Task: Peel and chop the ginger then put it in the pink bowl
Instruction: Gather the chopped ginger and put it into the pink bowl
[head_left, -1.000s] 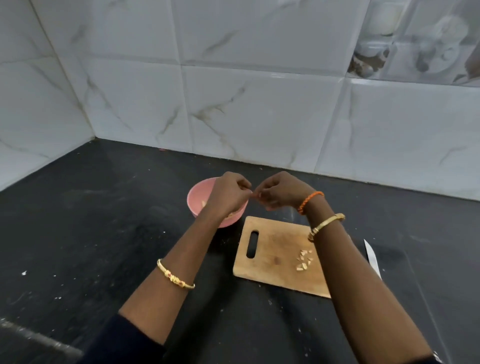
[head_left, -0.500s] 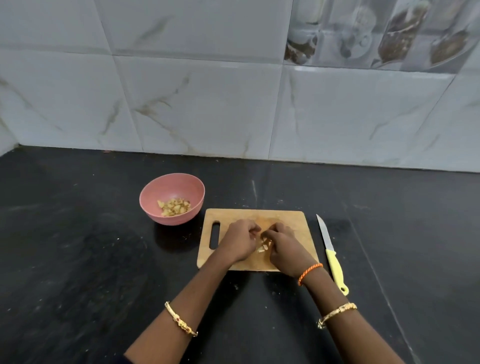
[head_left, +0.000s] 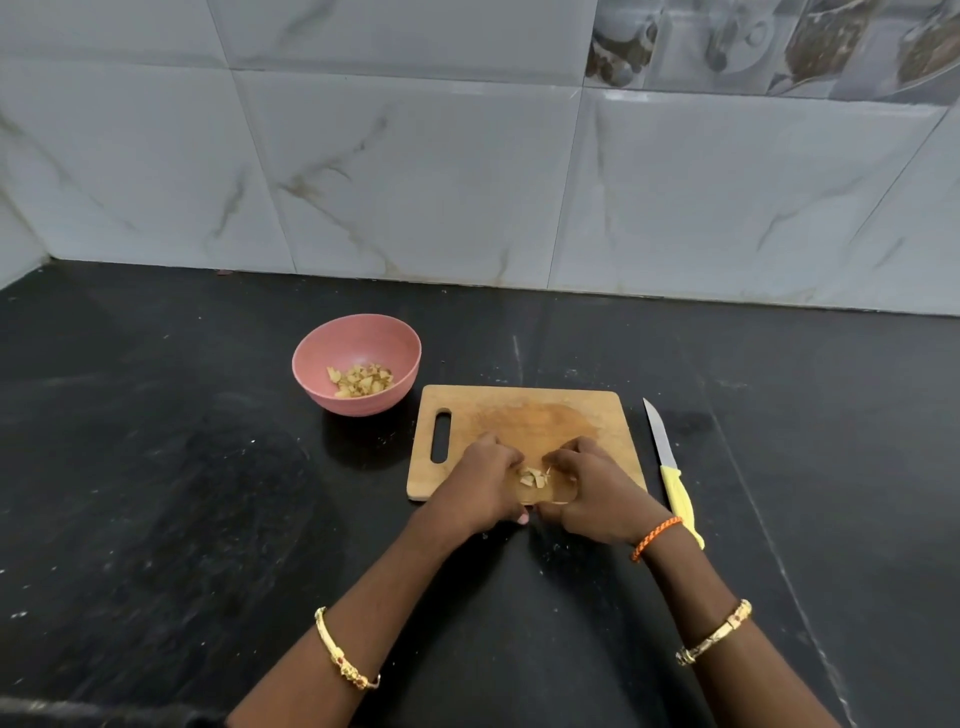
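Small heap of chopped ginger pieces on the near edge of the wooden cutting board, no clear long axis. Left hand at the heap's 9 o'clock, right hand at 3 o'clock, fingers of both curled in around the pieces; cannot tell if any are pinched. Pink bowl, at the board's 10 o'clock, holds more ginger. Knife at 3 o'clock, tip toward 12.
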